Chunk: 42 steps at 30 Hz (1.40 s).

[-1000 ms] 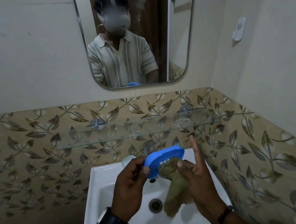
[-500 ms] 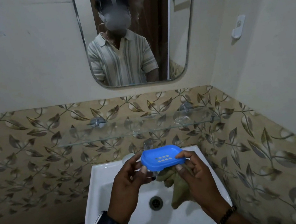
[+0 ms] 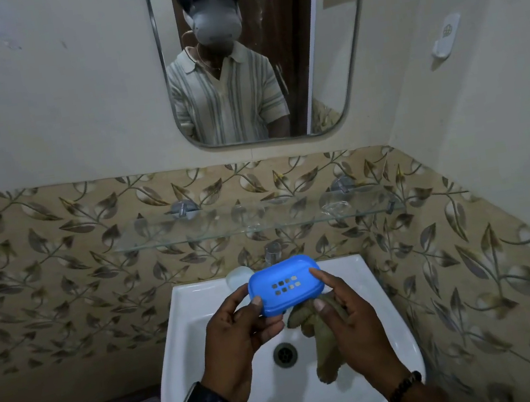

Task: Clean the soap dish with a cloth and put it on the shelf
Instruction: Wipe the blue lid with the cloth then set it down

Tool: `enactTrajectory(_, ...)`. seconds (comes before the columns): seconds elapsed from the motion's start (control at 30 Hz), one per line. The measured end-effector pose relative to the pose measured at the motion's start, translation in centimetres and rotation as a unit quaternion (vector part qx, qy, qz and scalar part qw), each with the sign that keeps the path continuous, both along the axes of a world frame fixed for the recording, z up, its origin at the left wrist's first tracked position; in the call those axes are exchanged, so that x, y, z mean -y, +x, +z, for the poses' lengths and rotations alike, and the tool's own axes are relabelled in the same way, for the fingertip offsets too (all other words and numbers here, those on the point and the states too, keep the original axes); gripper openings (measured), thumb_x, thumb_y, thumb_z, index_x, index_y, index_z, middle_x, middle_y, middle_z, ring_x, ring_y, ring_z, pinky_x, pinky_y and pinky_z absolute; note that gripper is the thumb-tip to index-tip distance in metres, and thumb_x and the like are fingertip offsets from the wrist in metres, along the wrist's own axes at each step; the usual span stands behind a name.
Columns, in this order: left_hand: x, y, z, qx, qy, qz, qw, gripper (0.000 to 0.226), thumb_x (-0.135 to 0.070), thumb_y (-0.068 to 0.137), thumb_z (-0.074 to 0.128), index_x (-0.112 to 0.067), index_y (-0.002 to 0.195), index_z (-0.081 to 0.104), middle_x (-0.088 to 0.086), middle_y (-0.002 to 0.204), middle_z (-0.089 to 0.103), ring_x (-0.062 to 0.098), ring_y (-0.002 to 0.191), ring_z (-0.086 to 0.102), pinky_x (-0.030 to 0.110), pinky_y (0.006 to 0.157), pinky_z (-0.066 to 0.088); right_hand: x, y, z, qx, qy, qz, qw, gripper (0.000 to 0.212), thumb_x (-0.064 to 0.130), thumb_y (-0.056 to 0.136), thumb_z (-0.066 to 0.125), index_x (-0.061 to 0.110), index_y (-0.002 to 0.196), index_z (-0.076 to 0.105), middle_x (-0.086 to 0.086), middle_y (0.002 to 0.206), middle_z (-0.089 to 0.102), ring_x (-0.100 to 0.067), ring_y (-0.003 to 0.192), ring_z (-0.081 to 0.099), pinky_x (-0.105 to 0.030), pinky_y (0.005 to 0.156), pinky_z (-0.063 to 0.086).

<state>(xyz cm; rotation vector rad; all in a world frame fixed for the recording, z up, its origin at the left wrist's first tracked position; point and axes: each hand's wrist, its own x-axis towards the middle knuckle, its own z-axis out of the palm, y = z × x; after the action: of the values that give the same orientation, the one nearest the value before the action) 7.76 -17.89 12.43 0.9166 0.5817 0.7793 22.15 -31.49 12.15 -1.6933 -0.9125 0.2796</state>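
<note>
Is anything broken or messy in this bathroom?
Nothing looks broken or spilled. The blue soap dish is whole, held level by the left hand and right hand over the sink. The cloth hangs from the right hand. The glass shelf sits straight.

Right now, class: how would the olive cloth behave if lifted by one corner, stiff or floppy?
Probably floppy: the cloth droops in loose folds from the right hand over the sink. Likely light, since a thumb pinches it while the fingers steady the soap dish. Whether it is wet cannot be told.
</note>
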Motion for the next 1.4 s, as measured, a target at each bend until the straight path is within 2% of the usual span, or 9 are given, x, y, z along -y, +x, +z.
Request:
enactTrajectory(0.2,-1.9,-1.6,-1.7,-0.006,0.009,0.040,0.999,0.032,0.001,0.096,0.060,-0.009,0.126,0.063,0.023,0.098,0.074,0.036,0.076,0.076,0.039,0.067,0.064,-1.0,-0.8,-0.3,-0.014,-0.026,-0.012,1.000,0.046,0.021,0.099,0.061,0.054,0.130,0.057,0.027,0.123,0.067,0.009,0.115,0.059,-0.004,0.091,0.044)
enactTrajectory(0.4,-4.6,-3.8,-5.3,-0.055,-0.026,0.095,0.994,0.035,0.001,0.097,0.058,-0.005,0.132,0.057,0.037,0.121,0.063,0.039,0.083,0.072,0.037,0.067,0.065,-2.5,-1.9,-0.8,-0.027,-0.049,-0.004,0.998,0.040,0.018,0.099,0.062,0.049,0.124,0.063,0.042,0.113,0.064,0.022,0.110,0.054,0.003,0.084,0.040)
enactTrajectory(0.63,-8.8,-5.0,-8.2,-0.086,-0.064,0.146,0.983,0.043,0.003,0.099,0.054,-0.007,0.141,0.050,0.021,0.106,0.063,0.035,0.089,0.065,0.034,0.067,0.060,-4.4,-2.9,-1.8,-0.032,-0.090,0.010,0.995,0.031,0.023,0.099,0.061,0.046,0.119,0.067,0.035,0.112,0.068,0.012,0.109,0.061,-0.016,0.095,0.048)
enactTrajectory(0.87,-13.2,-4.3,-10.2,-0.121,-0.085,0.176,0.973,0.046,0.005,0.099,0.052,-0.004,0.144,0.047,0.023,0.112,0.064,0.037,0.093,0.064,0.044,0.082,0.054,-5.6,-3.1,-2.9,-0.020,-0.096,-0.011,0.995,0.027,0.023,0.100,0.061,0.038,0.121,0.069,0.032,0.112,0.069,0.009,0.108,0.063,-0.017,0.094,0.048)
enactTrajectory(1.07,-17.6,-3.0,-12.3,-0.177,-0.090,0.178,0.964,0.047,0.005,0.099,0.054,-0.005,0.145,0.049,0.027,0.128,0.062,0.037,0.094,0.063,0.038,0.070,0.057,-6.2,-3.1,-3.8,-0.049,-0.152,-0.020,0.987,0.030,0.020,0.099,0.061,0.050,0.100,0.063,0.043,0.096,0.066,0.017,0.092,0.063,0.001,0.073,0.044)
enactTrajectory(1.17,-19.0,-2.3,-12.9,-0.195,-0.089,0.173,0.961,0.047,0.005,0.099,0.053,-0.005,0.144,0.050,0.024,0.126,0.063,0.035,0.094,0.062,0.042,0.076,0.056,-5.6,-3.2,-4.0,-0.040,-0.148,-0.027,0.988,0.019,0.039,0.094,0.058,0.052,0.106,0.065,0.035,0.102,0.070,0.010,0.096,0.066,-0.012,0.083,0.049)
enactTrajectory(1.27,-19.9,-1.7,-13.2,-0.222,-0.079,0.175,0.956,0.039,0.005,0.096,0.059,-0.001,0.134,0.056,0.020,0.119,0.062,0.035,0.091,0.060,0.043,0.075,0.056,-5.4,-3.0,-4.2,-0.045,-0.140,-0.041,0.988,0.029,0.046,0.089,0.053,0.050,0.114,0.068,0.019,0.102,0.076,-0.001,0.096,0.070,-0.033,0.089,0.057)
enactTrajectory(1.33,-20.3,-1.5,-13.4,-0.241,-0.069,0.181,0.951,0.027,0.006,0.093,0.062,0.002,0.120,0.061,0.022,0.112,0.061,0.035,0.087,0.059,0.035,0.065,0.054,-5.4,-3.0,-4.2,-0.040,-0.134,-0.048,0.989,0.027,0.047,0.088,0.054,0.058,0.110,0.066,0.018,0.100,0.076,-0.002,0.093,0.071,-0.035,0.085,0.058)
enactTrajectory(1.4,-20.5,-1.4,-13.6,-0.277,-0.048,0.183,0.942,0.019,0.005,0.090,0.066,0.002,0.109,0.063,0.025,0.108,0.065,0.037,0.087,0.062,0.037,0.067,0.057,-5.4,-3.1,-4.1,-0.042,-0.129,-0.051,0.989,0.027,0.053,0.086,0.054,0.058,0.110,0.065,0.017,0.099,0.077,-0.004,0.092,0.072,-0.040,0.084,0.060)
